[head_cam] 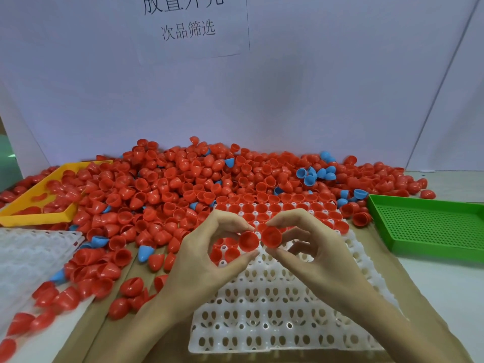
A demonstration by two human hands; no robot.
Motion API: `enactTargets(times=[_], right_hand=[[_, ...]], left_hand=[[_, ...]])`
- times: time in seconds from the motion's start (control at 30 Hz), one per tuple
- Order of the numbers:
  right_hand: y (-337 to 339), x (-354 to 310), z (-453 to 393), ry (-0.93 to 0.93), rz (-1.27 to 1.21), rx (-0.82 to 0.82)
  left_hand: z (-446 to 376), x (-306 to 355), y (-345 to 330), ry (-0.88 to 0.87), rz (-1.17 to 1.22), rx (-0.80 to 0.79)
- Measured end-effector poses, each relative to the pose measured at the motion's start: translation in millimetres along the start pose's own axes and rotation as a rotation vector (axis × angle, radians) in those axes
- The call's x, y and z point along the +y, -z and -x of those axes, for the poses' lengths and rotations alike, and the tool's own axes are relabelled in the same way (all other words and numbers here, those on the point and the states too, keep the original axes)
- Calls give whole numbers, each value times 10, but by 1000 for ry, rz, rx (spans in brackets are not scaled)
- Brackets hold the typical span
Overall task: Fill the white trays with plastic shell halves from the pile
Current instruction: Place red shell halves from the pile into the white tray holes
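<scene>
Red plastic fills most of the view: the pile of shell halves spreads behind and to the left of the white tray on the bench. Left of that tray lies a second white tray, seemingly unfilled. Above the tray's filled edge, the left hand has its grip pinched on one red shell half, and the right hand pinches another just beside it. Only the tray's far rows hold shells; the near rows gape open, so most of the filling remains.
</scene>
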State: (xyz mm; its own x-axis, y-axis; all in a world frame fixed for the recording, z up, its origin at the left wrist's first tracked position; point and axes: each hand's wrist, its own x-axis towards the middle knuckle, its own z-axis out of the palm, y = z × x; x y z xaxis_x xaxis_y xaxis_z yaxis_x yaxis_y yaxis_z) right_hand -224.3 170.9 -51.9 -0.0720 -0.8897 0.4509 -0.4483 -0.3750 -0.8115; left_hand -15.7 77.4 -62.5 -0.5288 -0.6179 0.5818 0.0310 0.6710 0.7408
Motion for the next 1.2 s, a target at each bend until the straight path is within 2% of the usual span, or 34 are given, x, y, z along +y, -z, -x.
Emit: enactTargets(times=[0.23, 0.37, 0.57, 0.7, 0.83, 0.9, 1.0, 1.1, 1.2], right_hand=[[-21, -8, 17, -106, -95, -34], [-41, -40, 18, -69, -85, -75], [-65, -45, 14, -140, -127, 13], [-43, -55, -9, -285, -233, 2], [-72, -85, 13, -381, -249, -260], [-103, -95, 37, -393, -266, -312], [-121, -107, 50, -444, -360, -308], [-90, -93, 33, -496, -455, -277], [-72, -86, 28, -520, -474, -284]], left_hand=[[27, 26, -49, 105, 15, 18], [48, 18, -83, 147, -31, -13], [61, 0, -114, 235, 116, -55], [60, -40, -131, 170, -2, -7], [60, -39, -133, 126, -73, 49], [57, -26, -157, 117, -97, 77], [47, 0, -166, 115, -52, 109], [42, 6, -145, 27, -151, 46], [49, 9, -151, 45, -167, 31]])
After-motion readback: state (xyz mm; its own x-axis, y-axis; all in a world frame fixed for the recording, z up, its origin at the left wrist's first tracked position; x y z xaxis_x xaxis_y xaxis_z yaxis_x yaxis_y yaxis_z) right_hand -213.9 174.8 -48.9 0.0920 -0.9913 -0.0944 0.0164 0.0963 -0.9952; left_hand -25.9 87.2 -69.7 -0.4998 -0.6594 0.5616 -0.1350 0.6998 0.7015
